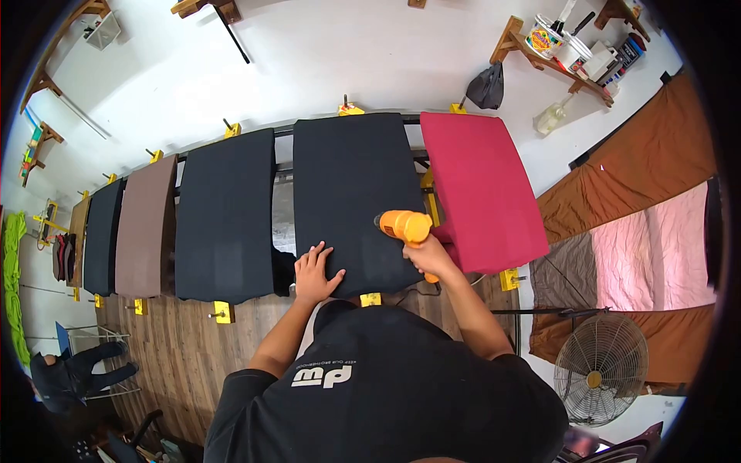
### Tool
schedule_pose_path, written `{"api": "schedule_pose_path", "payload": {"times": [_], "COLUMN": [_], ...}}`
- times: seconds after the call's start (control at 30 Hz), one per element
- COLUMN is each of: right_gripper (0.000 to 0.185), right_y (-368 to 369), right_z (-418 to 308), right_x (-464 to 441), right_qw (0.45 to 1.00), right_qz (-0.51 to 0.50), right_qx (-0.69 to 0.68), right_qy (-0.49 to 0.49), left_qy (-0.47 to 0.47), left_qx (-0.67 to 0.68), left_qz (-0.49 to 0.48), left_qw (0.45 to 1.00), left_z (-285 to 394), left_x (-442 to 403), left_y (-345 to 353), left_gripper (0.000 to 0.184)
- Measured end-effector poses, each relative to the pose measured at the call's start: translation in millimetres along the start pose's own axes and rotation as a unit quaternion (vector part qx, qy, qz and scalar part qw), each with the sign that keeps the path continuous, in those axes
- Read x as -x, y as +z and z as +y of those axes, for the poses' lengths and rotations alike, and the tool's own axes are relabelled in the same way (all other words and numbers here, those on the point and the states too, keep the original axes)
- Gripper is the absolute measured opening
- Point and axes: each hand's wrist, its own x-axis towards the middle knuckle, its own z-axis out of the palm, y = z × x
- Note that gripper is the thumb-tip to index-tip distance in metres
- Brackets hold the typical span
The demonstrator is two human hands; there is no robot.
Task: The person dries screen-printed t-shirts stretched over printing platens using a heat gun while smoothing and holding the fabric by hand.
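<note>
An orange heat gun (407, 226) is in my right hand (432, 256), its dark nozzle pointing left, above the lower right part of a black cloth-covered board (355, 170). My left hand (315, 273) lies with fingers spread on the lower left corner of that same black board. To the right, close to my right hand, is a board with red cloth (486, 193). Left of my left hand stands another black-covered board (225, 216). The cloth on the board under my hands looks mostly smooth.
Farther left are a brown board (145, 224) and a second dark board (102, 239). Yellow clamps (224, 312) line the rack. A fan (600, 369) stands at lower right, a shelf (556, 65) hangs upper right, and another person (73, 378) is at lower left.
</note>
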Motion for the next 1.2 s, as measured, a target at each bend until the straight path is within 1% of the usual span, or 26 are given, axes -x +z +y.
{"api": "schedule_pose_path", "payload": {"times": [0.03,0.1,0.13,0.2,0.23,0.3,0.33,0.4,0.43,0.47,0.53,0.57,0.6,0.67,0.7,0.77,0.8,0.87,0.9,0.97,1.0,1.03,1.1,1.13,1.2], "right_gripper": [0.024,0.025,0.025,0.028,0.032,0.034,0.036,0.035,0.038,0.038,0.041,0.043,0.043,0.040,0.037,0.031,0.027,0.023,0.021,0.023,0.025,0.025,0.021,0.021,0.026], "right_y": [-1.1,-0.4,1.0,3.4,0.6,-2.3,-4.7,7.6,4.6,3.7,-1.2,-4.3,-6.2,-10.1,-7.4,-5.0,-8.3,-13.1,-4.3,-4.2,-6.1,-6.4,-4.7,-6.0,-11.8], "right_z": [-1.5,-5.1,-0.5,8.9,4.1,20.4,21.5,45.4,33.7,41.6,38.3,35.0,36.1,47.0,50.8,39.4,11.0,6.3,15.8,-0.9,-3.5,-1.9,-1.8,3.8,27.6], "right_x": [-1.9,-3.4,-1.0,11.5,21.4,38.3,52.1,72.5,91.2,97.5,110.9,116.3,112.3,100.1,90.1,73.4,73.8,42.1,26.9,13.3,6.3,7.8,13.6,16.9,23.0], "right_qw": [1.000,0.996,0.996,0.974,0.970,0.985,0.994,0.978,0.988,0.988,0.985,0.985,0.985,0.985,0.985,0.975,0.993,0.996,0.984,0.999,0.999,0.999,0.993,0.993,0.997], "right_qz": [-0.001,0.027,0.027,0.086,0.058,0.011,-0.030,0.048,0.012,0.013,-0.007,-0.029,-0.029,-0.041,-0.019,0.026,0.008,-0.042,0.044,-0.005,-0.020,-0.018,0.046,0.034,-0.042], "right_qx": [0.001,0.080,0.079,0.130,0.195,0.129,0.096,0.126,0.130,0.131,0.105,0.143,0.142,0.101,0.098,0.190,0.091,0.072,0.116,0.048,0.000,0.000,0.079,0.080,0.009], "right_qy": [-0.001,-0.014,-0.013,-0.163,-0.131,-0.112,-0.041,-0.158,-0.086,-0.086,-0.139,-0.091,-0.090,-0.130,-0.142,-0.109,-0.073,0.038,-0.126,-0.013,0.028,0.028,-0.079,-0.078,0.064], "left_qy": [0.000,0.001,0.004,0.002,-0.002,-0.001,-0.001,-0.001,-0.001,-0.001,0.001,0.001,-0.001,0.000,0.001,0.001,-0.001,-0.002,-0.002,0.002,0.001,0.000,0.003,0.003,0.003], "left_qx": [0.001,0.000,0.001,0.000,-0.001,0.001,0.001,-0.001,-0.002,-0.002,-0.002,-0.002,-0.001,0.001,0.000,-0.001,-0.001,-0.004,0.000,0.005,0.009,0.014,0.017,0.019,0.019], "left_qz": [-0.003,0.003,0.006,0.002,-0.001,-0.001,0.000,0.003,0.003,0.003,0.005,0.004,0.003,0.002,-0.003,-0.008,-0.012,-0.014,-0.012,-0.010,-0.013,-0.015,-0.012,-0.011,-0.012], "left_qw": [1.000,1.000,1.000,1.000,1.000,1.000,1.000,1.000,1.000,1.000,1.000,1.000,1.000,1.000,1.000,1.000,1.000,1.000,1.000,1.000,1.000,1.000,1.000,1.000,1.000], "left_z": [-0.4,-0.4,-0.7,-1.2,-0.5,0.1,-0.3,-0.6,-0.8,-1.2,-1.5,-1.6,-1.6,-1.1,-1.4,0.4,1.1,0.5,0.0,-0.2,-0.5,-0.6,-1.1,-1.2,-2.0], "left_x": [-0.6,-1.0,-0.6,-0.4,-0.6,-0.7,-0.8,-1.3,-0.5,-0.3,-0.1,0.1,0.1,-0.6,-1.1,-1.2,-1.4,-1.9,-1.6,-1.3,-0.6,-0.2,-0.9,-0.3,0.0], "left_y": [-0.6,-0.5,-0.1,-0.1,0.1,-0.7,-0.7,0.5,0.7,1.3,1.4,1.4,1.2,0.9,0.0,-1.4,-2.5,-3.8,-3.6,-3.4,-4.6,-5.3,-6.2,-6.1,-5.5], "left_gripper": [0.071,0.071,0.071,0.071,0.071,0.071,0.071,0.071,0.070,0.070,0.071,0.071,0.071,0.071,0.071,0.071,0.071,0.071,0.071,0.071,0.071,0.071,0.070,0.070,0.070]}}
